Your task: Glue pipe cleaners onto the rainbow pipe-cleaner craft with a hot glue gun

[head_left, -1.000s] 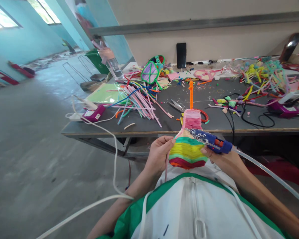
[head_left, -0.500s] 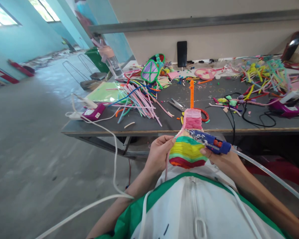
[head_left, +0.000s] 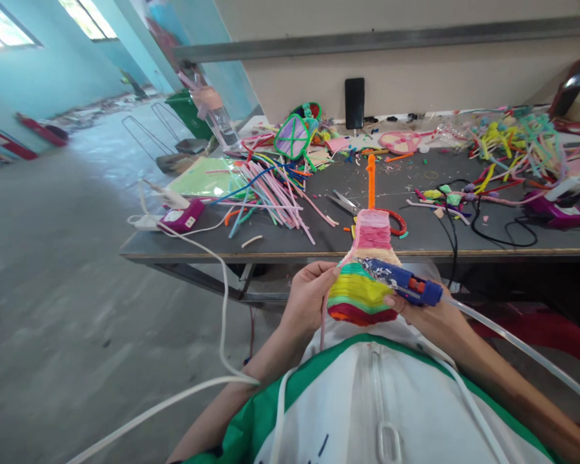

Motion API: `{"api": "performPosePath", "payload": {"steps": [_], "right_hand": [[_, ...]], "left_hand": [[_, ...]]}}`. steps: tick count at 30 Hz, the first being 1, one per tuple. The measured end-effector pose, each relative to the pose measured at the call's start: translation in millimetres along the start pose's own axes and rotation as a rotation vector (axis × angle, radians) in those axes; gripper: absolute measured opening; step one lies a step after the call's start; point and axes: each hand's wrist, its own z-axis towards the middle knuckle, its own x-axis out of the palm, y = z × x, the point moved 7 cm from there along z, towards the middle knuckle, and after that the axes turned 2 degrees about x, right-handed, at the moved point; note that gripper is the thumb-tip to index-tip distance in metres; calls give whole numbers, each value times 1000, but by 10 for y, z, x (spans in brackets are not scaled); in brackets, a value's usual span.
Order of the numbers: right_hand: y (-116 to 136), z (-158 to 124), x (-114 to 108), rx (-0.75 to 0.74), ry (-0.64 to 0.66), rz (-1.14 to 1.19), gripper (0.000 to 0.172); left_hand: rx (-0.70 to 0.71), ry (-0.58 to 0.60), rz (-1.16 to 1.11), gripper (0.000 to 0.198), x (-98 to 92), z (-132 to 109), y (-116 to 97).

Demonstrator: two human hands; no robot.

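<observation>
A striped, vase-shaped craft piece (head_left: 362,291) in pink, cream, teal, yellow and red, made of pipe cleaners, is held upright before my chest. An orange stem (head_left: 371,183) shows just above its top. My left hand (head_left: 314,290) is closed, pinching a pink pipe cleaner (head_left: 323,317) against the piece's left edge. My right hand (head_left: 423,312) is closed around a blue glue gun (head_left: 406,278), its thumb by the piece's right side. The gun's glue-smeared nozzle reaches across the front to the left edge, close to my left fingertips. A long clear glue stick (head_left: 512,341) trails from the gun's back.
On the grey table (head_left: 207,248) lie scissors (head_left: 344,203), a heap of pipe cleaners (head_left: 270,193) and a purple power block (head_left: 182,216). A phone (head_left: 354,103) leans on the back wall. A white cable (head_left: 225,316) hangs off the table at left.
The glue gun's nozzle has moved slightly down and left along the craft piece's left edge, and my right hand has shifted with it. My left hand keeps its pinch in nearly the same place.
</observation>
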Motion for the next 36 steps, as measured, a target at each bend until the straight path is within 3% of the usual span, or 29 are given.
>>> {"api": "performPosePath", "payload": {"steps": [18, 30, 36], "right_hand": [[146, -51, 132, -127, 189, 26, 31], [179, -68, 143, -108, 179, 119, 35], [168, -60, 135, -124, 171, 61, 33]], "left_hand": [[-2, -7, 0, 21, -9, 3, 4], [1, -1, 3, 19, 0, 11, 9], [-1, 1, -2, 20, 11, 6, 3]]}}
